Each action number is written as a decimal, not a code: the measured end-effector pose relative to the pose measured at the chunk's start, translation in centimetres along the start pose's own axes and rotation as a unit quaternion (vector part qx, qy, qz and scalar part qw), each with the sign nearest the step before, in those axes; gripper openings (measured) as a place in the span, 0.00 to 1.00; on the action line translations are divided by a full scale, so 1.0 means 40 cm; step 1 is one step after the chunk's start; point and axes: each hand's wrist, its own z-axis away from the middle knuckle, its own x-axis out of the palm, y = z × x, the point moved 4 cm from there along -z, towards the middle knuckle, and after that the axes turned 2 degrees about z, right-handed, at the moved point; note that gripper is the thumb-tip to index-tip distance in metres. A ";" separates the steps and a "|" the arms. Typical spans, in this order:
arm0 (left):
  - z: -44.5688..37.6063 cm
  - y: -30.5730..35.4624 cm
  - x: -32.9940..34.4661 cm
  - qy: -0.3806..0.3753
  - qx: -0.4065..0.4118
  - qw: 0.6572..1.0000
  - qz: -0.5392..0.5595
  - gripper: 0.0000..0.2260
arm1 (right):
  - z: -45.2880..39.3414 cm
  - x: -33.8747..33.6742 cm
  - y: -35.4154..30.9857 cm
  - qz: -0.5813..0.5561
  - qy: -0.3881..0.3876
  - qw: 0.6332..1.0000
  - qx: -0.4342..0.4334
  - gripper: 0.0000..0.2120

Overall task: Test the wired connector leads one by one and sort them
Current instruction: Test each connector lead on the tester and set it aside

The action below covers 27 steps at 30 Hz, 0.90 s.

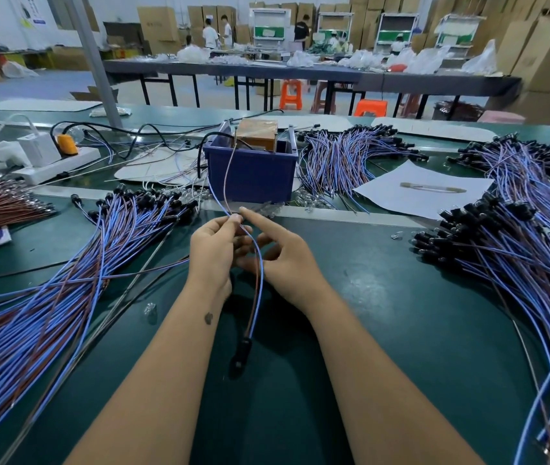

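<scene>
The left hand (214, 253) pinches a thin blue-and-brown twin-wire lead (257, 263) between curled fingers; its black plastic connector (241, 352) dangles below them. Just right, the right hand (283, 260) points its forefinger, otherwise relaxed, gripping nothing. The lead looks light and limp, best held near the wire ends.

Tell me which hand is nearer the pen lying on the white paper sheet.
Right. The right hand sits below and left of the pen, index finger extended; the left hand, pinching the lead's wires, is farther left.
</scene>
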 end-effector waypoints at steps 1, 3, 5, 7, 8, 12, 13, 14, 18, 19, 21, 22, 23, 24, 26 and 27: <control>0.002 0.000 0.003 0.000 -0.005 1.000 0.006 0.09 | -0.001 0.000 -0.007 -0.047 0.001 0.999 -0.004 0.25; 0.005 0.000 0.008 0.005 -0.017 0.999 0.033 0.09 | -0.002 -0.016 -0.012 -0.128 0.031 0.991 0.003 0.12; 0.004 0.001 0.005 0.019 -0.034 0.996 0.080 0.08 | -0.001 -0.044 -0.003 -0.198 0.094 0.975 0.036 0.08; -0.001 0.003 -0.003 0.033 -0.046 0.989 0.134 0.09 | -0.003 -0.064 0.013 -0.318 0.147 0.933 0.086 0.09; -0.003 0.005 -0.006 0.031 -0.046 0.987 0.149 0.09 | -0.005 -0.071 0.021 -0.371 0.165 0.908 0.103 0.09; 0.011 0.009 0.014 -0.048 0.036 0.997 -0.040 0.12 | -0.009 -0.104 0.039 -0.438 0.218 0.863 0.126 0.10; 0.019 0.004 0.025 -0.078 0.071 0.986 -0.130 0.13 | -0.009 -0.112 0.044 -0.421 0.233 0.867 0.131 0.10; 0.029 -0.003 0.038 -0.108 0.099 0.965 -0.217 0.13 | -0.007 -0.119 0.048 -0.384 0.248 0.879 0.137 0.11; 0.081 -0.017 0.082 -0.229 0.198 0.845 -0.442 0.10 | 0.004 -0.136 0.061 -0.119 0.297 0.937 0.138 0.13; 0.095 -0.016 0.092 -0.244 0.225 0.826 -0.456 0.10 | 0.006 -0.136 0.060 -0.064 0.294 0.944 0.135 0.13; 0.124 -0.021 0.114 -0.265 0.269 0.781 -0.497 0.10 | 0.012 -0.133 0.054 -0.030 0.288 0.947 0.136 0.15; 0.139 -0.027 0.126 -0.264 0.289 0.749 -0.535 0.08 | 0.014 -0.132 0.050 -0.040 0.288 0.947 0.137 0.15; 0.151 -0.036 0.136 -0.250 0.303 0.720 -0.573 0.07 | 0.018 -0.134 0.048 -0.045 0.289 0.946 0.139 0.15; 0.162 -0.044 0.144 -0.228 0.307 0.702 -0.601 0.06 | 0.021 -0.137 0.045 -0.037 0.290 0.945 0.144 0.16; 0.183 -0.054 0.160 -0.190 0.295 0.702 -0.620 0.05 | 0.028 -0.150 0.043 -0.005 0.280 0.947 0.156 0.15; 0.194 -0.059 0.170 -0.185 0.290 0.706 -0.619 0.05 | 0.032 -0.161 0.040 0.007 0.265 0.951 0.161 0.16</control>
